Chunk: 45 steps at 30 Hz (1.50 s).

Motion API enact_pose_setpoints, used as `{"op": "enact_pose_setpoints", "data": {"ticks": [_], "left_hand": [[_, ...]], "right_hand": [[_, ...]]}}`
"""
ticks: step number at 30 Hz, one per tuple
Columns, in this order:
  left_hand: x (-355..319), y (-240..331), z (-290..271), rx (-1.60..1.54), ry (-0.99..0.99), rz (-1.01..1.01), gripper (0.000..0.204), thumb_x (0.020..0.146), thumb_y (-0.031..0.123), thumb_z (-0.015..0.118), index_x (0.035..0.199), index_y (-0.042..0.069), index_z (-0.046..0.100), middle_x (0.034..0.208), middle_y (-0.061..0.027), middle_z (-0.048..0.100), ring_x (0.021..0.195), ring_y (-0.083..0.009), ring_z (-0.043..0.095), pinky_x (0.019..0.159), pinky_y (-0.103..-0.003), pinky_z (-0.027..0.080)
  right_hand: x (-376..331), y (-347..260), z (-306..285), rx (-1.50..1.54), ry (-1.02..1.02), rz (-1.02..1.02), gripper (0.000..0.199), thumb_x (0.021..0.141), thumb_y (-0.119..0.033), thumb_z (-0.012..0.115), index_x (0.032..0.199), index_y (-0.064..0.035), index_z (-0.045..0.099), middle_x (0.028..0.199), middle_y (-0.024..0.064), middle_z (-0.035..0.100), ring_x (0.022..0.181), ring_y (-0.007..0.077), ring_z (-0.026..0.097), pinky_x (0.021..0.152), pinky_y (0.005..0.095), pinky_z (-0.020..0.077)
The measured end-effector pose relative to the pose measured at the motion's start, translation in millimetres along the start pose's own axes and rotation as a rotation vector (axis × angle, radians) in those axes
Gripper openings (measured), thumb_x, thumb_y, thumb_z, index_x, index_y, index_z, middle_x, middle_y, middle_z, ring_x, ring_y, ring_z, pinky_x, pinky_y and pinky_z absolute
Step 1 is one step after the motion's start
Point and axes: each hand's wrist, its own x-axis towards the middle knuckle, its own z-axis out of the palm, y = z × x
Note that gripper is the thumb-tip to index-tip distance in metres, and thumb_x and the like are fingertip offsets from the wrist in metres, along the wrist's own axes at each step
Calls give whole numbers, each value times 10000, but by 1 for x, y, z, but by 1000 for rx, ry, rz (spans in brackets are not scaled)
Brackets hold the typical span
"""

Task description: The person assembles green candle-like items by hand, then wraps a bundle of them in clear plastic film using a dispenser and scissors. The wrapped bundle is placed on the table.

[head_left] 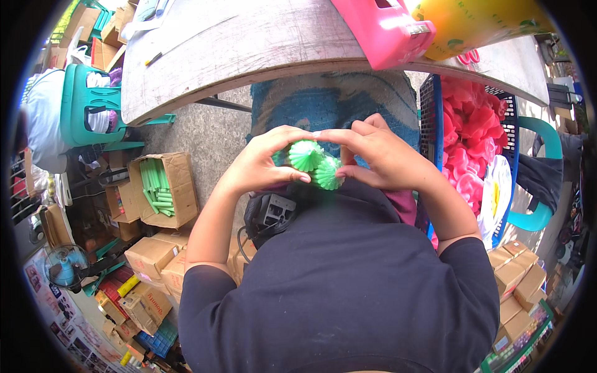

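Above my lap I hold two bright green, ribbed pieces with ridges fanning out from a centre, one (305, 155) at the upper left and the other (328, 173) touching it at the lower right. My left hand (264, 160) curls around the upper left piece, its thumb beneath and fingers along the top. From the other side, my right hand (388, 156) pinches the lower right piece between thumb and bent fingers. The fingertips of both hands meet above the pair. What the pieces are cannot be made out, and their undersides are hidden.
A worn white table (249, 43) curves ahead, carrying a pink plastic container (388, 40) and a yellow wrapped roll (479, 22). To the right stands a blue basket (430, 118) of pink petal-like pieces. On the left, a cardboard box (180, 186) holds green sticks.
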Motion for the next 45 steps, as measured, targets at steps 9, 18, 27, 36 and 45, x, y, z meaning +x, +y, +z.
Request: {"op": "enact_pose_setpoints", "data": {"ticks": [9,18,27,36,45], "left_hand": [[-2,3,-3,-54,-78,16,657,625,272,902,1204,82,654,1186,-90,662,1135,-264,610,977,-387,467],[-9,12,7,-149,-16,107,687,661,256,892,1276,127,613,1213,-101,559,1195,-281,508,1020,-395,419],[3,18,-1,-156,-211,85,318,685,136,844,983,95,739,1024,-64,624,976,-217,611,876,-346,495],[3,14,-15,-140,-254,83,134,770,96,753,887,78,691,1045,-60,648,986,-217,640,850,-331,518],[8,37,-23,34,-382,232,122,787,149,785,841,93,691,992,-28,684,990,-240,656,851,-350,527]], "right_hand": [[2,33,-2,188,-114,-1,629,830,-172,766,1392,-134,486,809,-28,644,835,140,583,904,327,363],[4,41,40,913,-207,216,510,825,-168,784,1256,-77,527,790,-8,583,745,68,542,693,238,433],[3,72,116,1090,-104,454,324,894,-340,719,1003,-70,576,815,-23,566,728,79,513,670,251,434],[9,3,-49,-440,1106,38,260,854,-75,684,1107,-78,622,948,61,621,617,139,523,559,261,451],[50,-15,-97,-368,947,301,310,933,-113,634,1222,-14,578,892,92,662,743,144,625,680,266,485]]}}
